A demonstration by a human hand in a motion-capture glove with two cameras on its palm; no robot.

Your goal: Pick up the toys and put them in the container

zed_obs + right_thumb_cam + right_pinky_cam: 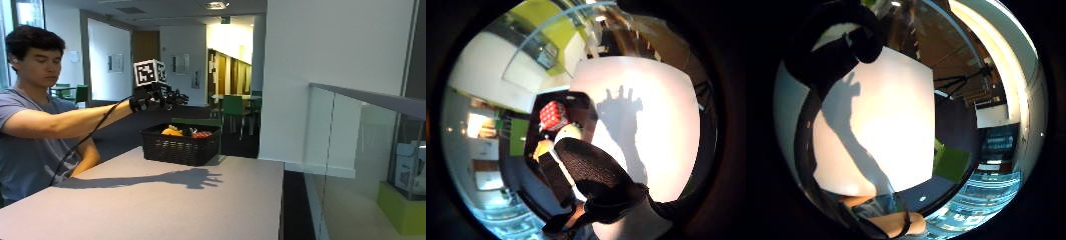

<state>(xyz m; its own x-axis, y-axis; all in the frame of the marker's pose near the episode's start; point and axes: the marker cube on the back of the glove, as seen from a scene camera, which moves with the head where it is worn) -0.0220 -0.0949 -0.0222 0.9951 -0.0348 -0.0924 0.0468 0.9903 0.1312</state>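
Observation:
A black woven basket [180, 148] stands at the far end of the grey table [166, 200]. Toys lie inside it: a yellow and orange one [172, 131] and a red one [201, 134]. My gloved right hand [158, 98] hangs in the air above the basket's left side, fingers spread and holding nothing. In the thumb side palm view the basket [582, 106] holds a red studded toy [552, 115], a pale yellow one [569, 131] and an orange one [542, 148], next to my gloved thumb [596, 182]. The hand's shadow [621, 107] on the table shows splayed fingers.
The table top [881, 125] bears only the basket and the arm's shadow [180, 178]. A white wall and a glass railing [346, 130] stand to the table's right. Green chairs [234, 107] sit behind the basket.

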